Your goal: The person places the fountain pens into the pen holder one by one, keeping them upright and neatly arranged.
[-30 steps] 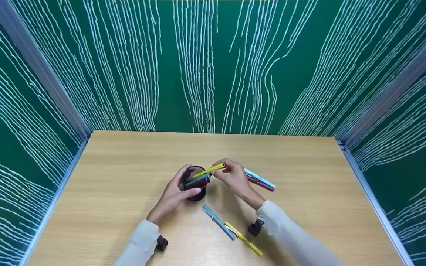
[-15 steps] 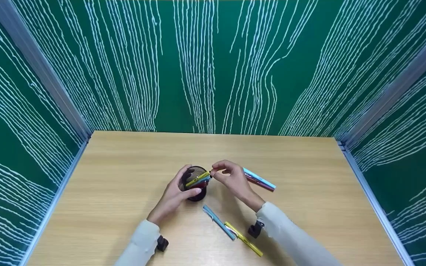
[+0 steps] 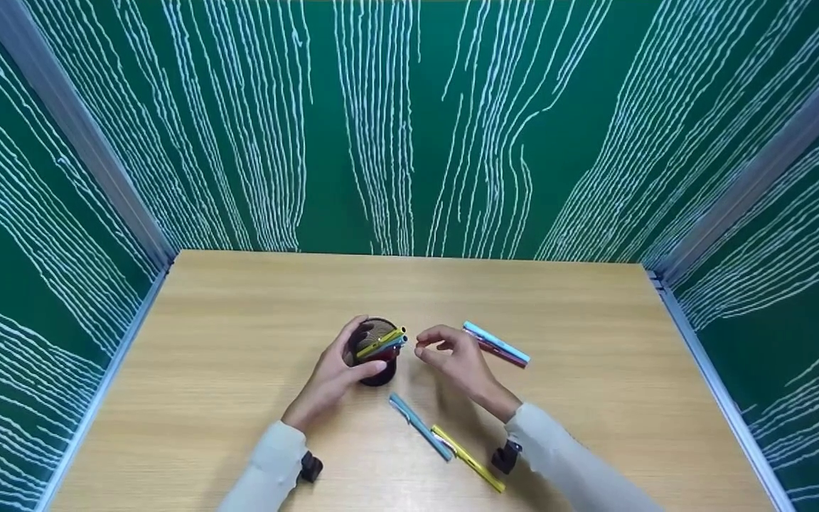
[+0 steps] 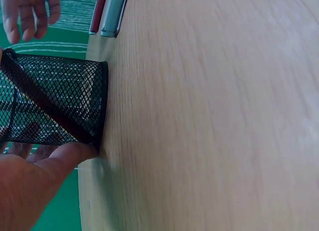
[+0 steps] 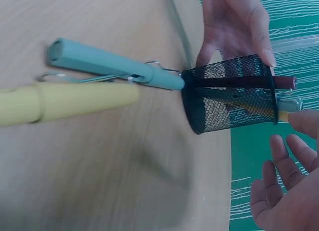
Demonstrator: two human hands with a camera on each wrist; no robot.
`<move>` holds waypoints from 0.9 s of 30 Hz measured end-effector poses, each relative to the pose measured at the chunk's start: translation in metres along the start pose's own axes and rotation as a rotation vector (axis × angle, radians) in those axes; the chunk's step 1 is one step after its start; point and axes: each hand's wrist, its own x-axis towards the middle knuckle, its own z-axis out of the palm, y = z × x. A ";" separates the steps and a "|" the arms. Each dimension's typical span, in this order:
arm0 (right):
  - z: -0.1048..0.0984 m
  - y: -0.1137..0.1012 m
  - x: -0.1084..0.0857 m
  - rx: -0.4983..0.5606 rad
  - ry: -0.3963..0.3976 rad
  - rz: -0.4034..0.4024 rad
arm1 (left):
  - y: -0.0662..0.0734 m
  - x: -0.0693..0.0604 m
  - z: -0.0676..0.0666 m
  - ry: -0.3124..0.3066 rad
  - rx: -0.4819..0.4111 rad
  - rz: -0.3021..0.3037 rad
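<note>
In the head view my left hand (image 3: pixel 335 370) holds a black mesh pen cup (image 3: pixel 378 380) standing on the table, thumb on the near side. A yellow pen (image 3: pixel 379 343), a blue-green pen (image 3: pixel 395 343) and a dark red pen (image 5: pixel 285 82) lean inside it, ends poking past the rim towards the right. Just right of the cup, my right hand (image 3: pixel 461 361) hovers with loosely bent fingers and nothing in them. The right wrist view shows its fingers (image 5: pixel 286 166) spread near the cup's mouth, the thumb close to the yellow pen's end.
A blue-green pen (image 3: pixel 420 427) and a yellow pen (image 3: pixel 468 459) lie on the wooden table (image 3: pixel 239 320), nearer the body. Beyond the right hand rest a light blue pen (image 3: pixel 496 342) and a dark red pen (image 3: pixel 505 354), side by side. Green walls (image 3: pixel 324 142) with white lines surround the table.
My right hand lowered the yellow pen into the cup, let it go and drew back slightly to the right. The left hand and cup have stayed in place.
</note>
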 end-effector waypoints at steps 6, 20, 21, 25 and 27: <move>-0.004 0.011 -0.007 -0.016 -0.006 0.008 | -0.001 0.001 0.000 -0.001 -0.001 0.004; -0.026 0.042 -0.014 -0.002 0.049 0.092 | -0.001 0.000 0.001 -0.006 -0.056 -0.008; -0.028 0.044 -0.014 -0.010 0.053 0.095 | 0.000 0.000 0.001 -0.005 -0.055 -0.010; -0.036 0.050 -0.017 -0.048 0.076 0.096 | -0.001 -0.001 0.001 -0.004 -0.052 -0.014; -0.041 0.053 -0.017 -0.071 0.084 0.093 | -0.001 -0.001 0.001 -0.005 -0.049 -0.015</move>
